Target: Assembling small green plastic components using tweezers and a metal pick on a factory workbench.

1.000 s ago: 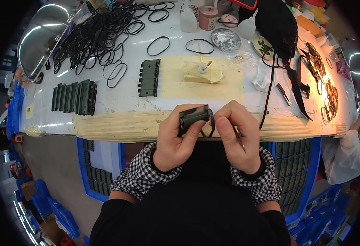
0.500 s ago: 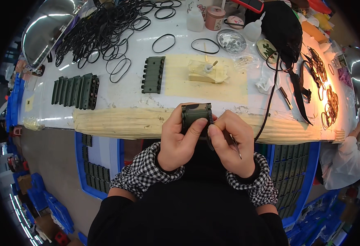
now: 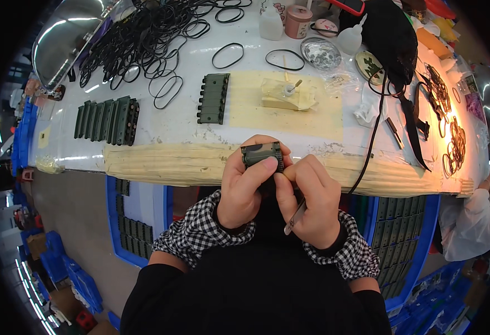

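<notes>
Left hand: the left hand (image 3: 249, 187) is at the middle of the frame, clamped around a small dark green part (image 3: 262, 154), its thumb laid across the part's front.
Right hand: the right hand (image 3: 310, 205) sits just right of the left, fingers closed together; the fingertips touch the part's right edge, and a thin metal tool (image 3: 295, 215) runs down through the fist.
Green part: held over the near edge of the white table (image 3: 172, 117), just above the tape-wrapped edge strip (image 3: 161, 162).
Round tin: a shallow silver dish (image 3: 321, 53) at upper centre holds small dark bits, too small to tell.
Pink jar: a pink lidded jar (image 3: 298, 13) stands at the top centre, beside a white bottle (image 3: 271, 23); a squeeze bottle (image 3: 350, 39) stands right of the dish.
Small cup: a little cup with a stick (image 3: 289, 89) rests on a yellowish block (image 3: 281, 96) on a pale mat, centre top.
Blue crates: a blue crate (image 3: 139, 223) at lower left, under the table, holds dark green parts; another blue crate (image 3: 409, 234) at lower right holds the same.
Table parts: a row of green parts (image 3: 106, 120) lies at left; one green strip (image 3: 214, 98) lies near the mat.
Rubber rings: a heap of black rings (image 3: 139, 39) fills the upper left.
Steel bowl: a large steel bowl (image 3: 69, 36) sits at the far upper left; I cannot tell what is in it.
</notes>
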A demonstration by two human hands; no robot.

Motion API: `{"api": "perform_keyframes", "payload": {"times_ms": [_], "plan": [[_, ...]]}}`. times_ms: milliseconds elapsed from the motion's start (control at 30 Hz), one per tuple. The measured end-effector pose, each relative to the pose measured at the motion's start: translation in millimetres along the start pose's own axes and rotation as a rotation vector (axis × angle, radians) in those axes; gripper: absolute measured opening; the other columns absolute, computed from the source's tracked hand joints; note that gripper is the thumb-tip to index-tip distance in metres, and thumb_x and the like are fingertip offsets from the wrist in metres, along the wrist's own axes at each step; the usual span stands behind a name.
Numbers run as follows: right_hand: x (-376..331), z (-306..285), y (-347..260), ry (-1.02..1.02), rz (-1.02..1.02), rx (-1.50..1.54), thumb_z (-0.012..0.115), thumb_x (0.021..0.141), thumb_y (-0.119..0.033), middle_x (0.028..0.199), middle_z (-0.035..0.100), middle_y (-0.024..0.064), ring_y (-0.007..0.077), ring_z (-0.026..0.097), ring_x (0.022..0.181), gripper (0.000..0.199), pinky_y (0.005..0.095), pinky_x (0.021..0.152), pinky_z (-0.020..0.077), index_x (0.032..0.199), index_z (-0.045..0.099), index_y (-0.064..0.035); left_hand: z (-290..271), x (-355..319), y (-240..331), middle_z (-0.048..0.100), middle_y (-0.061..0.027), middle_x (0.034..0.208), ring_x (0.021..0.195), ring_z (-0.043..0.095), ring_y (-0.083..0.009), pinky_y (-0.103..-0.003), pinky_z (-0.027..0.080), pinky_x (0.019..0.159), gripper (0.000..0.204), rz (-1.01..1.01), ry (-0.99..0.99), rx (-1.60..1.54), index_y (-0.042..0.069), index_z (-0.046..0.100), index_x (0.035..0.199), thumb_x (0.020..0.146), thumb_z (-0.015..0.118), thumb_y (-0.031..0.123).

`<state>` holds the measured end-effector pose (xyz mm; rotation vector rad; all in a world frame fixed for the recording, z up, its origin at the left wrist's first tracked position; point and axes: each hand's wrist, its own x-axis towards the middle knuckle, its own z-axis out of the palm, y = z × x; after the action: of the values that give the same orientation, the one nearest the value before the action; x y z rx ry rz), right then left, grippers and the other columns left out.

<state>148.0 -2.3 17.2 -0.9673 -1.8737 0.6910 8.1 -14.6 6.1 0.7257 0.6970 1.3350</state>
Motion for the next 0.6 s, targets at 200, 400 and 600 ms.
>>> {"api": "perform_keyframes", "payload": {"times_ms": [200,400,600], "plan": [[0.6,1.1,-2.6,0.005,-0.071,-0.081,0.070,0.078,-0.009,0.069,0.051,0.0083,0.0247,0.054,0.051,0.013,0.0335,0.044,0.0419,0.078,0.057,-0.0053,2.7,0.2,-1.6,0.060,-0.0078,0.090,0.083,0.055,-0.0118,-0.027,0.045,0.076,0.021,0.023,0.053,0.030,-0.001,0.055,0.098,0.090,0.054,0.018],[2.1,2.5,-6.0,0.009,-0.131,-0.136,0.070,0.078,-0.013,0.067,0.050,0.0069,0.0229,0.052,0.048,0.015,0.0323,0.043,0.0412,0.077,0.056,-0.0065,-0.6,0.2,-2.9,0.059,-0.0074,0.085,0.077,0.054,-0.0113,-0.026,0.045,0.072,0.024,-0.018,0.080,0.000,0.000,0.054,0.093,0.091,0.054,0.023],[3.9,1.4,-12.1,-0.001,-0.150,-0.164,0.072,0.074,-0.005,0.064,0.048,0.0077,0.0227,0.050,0.049,0.016,0.0327,0.043,0.0385,0.074,0.056,-0.0037,-6.0,1.0,-4.2,0.058,-0.0108,0.087,0.081,0.054,-0.0152,-0.029,0.045,0.076,0.028,-0.071,0.026,-0.100,0.000,0.053,0.094,0.090,0.051,0.027]]}}
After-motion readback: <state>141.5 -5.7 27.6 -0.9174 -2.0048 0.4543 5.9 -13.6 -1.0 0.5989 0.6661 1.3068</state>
